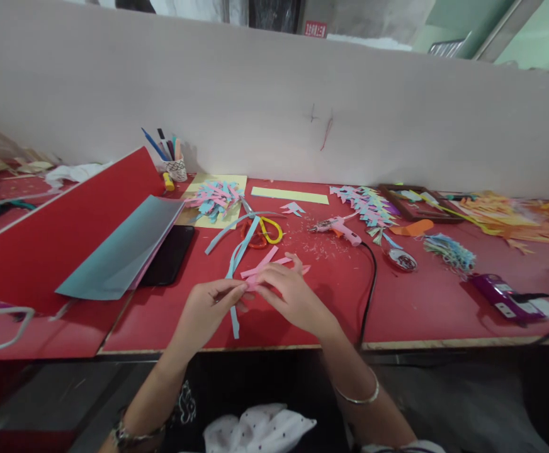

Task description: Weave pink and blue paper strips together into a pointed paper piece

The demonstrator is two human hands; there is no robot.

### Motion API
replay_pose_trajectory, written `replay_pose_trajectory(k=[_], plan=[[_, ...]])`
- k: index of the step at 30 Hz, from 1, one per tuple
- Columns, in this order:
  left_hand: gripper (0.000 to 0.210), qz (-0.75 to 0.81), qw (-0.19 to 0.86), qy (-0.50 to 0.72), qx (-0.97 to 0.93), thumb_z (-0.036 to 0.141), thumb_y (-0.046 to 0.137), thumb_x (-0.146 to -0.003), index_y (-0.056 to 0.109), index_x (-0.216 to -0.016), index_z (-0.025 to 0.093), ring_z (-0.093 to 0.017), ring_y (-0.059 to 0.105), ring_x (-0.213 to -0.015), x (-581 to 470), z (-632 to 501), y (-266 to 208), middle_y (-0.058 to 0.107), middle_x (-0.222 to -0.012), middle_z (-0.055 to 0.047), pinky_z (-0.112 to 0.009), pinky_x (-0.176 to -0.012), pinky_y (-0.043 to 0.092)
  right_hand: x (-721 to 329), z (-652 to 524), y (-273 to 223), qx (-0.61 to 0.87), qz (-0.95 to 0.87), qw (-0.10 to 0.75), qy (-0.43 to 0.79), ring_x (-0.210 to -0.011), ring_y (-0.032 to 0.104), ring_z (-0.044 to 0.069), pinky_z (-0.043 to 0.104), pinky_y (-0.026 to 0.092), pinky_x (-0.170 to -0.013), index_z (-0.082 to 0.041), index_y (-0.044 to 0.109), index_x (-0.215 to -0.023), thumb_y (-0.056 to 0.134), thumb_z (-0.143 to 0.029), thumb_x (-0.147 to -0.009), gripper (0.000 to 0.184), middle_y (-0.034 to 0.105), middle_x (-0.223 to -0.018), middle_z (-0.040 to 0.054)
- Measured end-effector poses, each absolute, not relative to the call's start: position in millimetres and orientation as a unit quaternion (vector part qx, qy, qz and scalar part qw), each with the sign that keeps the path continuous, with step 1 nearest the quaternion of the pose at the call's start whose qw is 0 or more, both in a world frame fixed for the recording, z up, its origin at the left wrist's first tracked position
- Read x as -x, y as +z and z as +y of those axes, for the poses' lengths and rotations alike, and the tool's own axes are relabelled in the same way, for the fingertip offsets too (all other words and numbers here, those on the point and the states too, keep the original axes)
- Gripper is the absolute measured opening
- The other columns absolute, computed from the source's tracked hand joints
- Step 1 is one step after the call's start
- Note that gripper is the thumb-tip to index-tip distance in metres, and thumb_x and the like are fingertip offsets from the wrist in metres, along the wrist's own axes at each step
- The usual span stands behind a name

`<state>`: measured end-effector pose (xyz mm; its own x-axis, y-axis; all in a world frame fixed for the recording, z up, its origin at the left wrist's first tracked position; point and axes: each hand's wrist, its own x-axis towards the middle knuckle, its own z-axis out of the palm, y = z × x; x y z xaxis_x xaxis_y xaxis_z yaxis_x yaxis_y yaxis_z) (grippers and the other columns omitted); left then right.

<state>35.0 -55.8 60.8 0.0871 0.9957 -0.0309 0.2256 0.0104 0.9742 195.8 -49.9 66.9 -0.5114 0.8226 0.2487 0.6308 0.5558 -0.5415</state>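
Between my two hands are pink paper strips (261, 264), held over the red table near its front edge. My left hand (211, 308) pinches one end of the pink paper between thumb and index finger. From the other side, my right hand (293, 292) grips the same paper, with more strip ends poking out past its fingers. Long blue paper strips (240, 248) lie just beyond and partly under my left hand. Scissors with yellow and red handles (271, 231) rest behind them. A folded pink and blue paper piece (294, 208) lies farther back.
A pink glue gun (338, 229) with a black cord lies right of my hands. A pile of cut strips (215, 200), a pen cup (175, 168) and a black phone (168, 255) are left. Braided paper (366, 204) and a purple power strip (503, 299) lie right.
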Motion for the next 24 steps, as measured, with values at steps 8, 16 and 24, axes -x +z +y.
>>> replay_pose_trajectory(k=[8, 16, 24], plan=[[0.021, 0.531, 0.466, 0.407, -0.579, 0.035, 0.056, -0.059, 0.068, -0.059, 0.018, -0.014, 0.059, -0.045, -33.7, -56.5, 56.5, 0.065, -0.049, 0.0, -0.021, -0.05, 0.048, -194.4, -45.8, 60.4, 0.407, -0.841, 0.262, 0.24, -0.063, 0.051, 0.009, 0.028, 0.025, -0.079, -0.017, 0.056, -0.076, 0.04, -0.026, -0.088, 0.022, 0.063, -0.07, -0.0022], [0.022, 0.554, 0.479, 0.395, -0.555, 0.036, 0.055, -0.06, 0.065, -0.055, 0.017, -0.012, 0.053, -0.036, -31.0, -57.2, 59.9, 0.059, -0.039, 0.002, -0.021, -0.044, 0.045, -209.5, -45.3, 55.7, 0.437, -0.82, 0.287, 0.234, -0.055, 0.042, 0.01, 0.022, 0.029, -0.058, -0.017, 0.056, -0.064, 0.048, -0.033, -0.083, 0.026, 0.054, -0.056, -0.002], [0.03, 0.605, 0.439, 0.38, -0.545, 0.045, 0.054, -0.058, 0.064, -0.056, 0.017, -0.011, 0.051, -0.037, -12.3, -55.4, 51.8, 0.061, -0.042, 0.0, -0.02, -0.039, 0.039, -240.1, -44.9, 54.6, 0.487, -0.799, 0.29, 0.201, -0.051, 0.037, 0.009, 0.02, 0.026, -0.051, -0.017, 0.042, -0.052, 0.041, -0.042, -0.083, 0.041, 0.04, -0.047, -0.0034]])
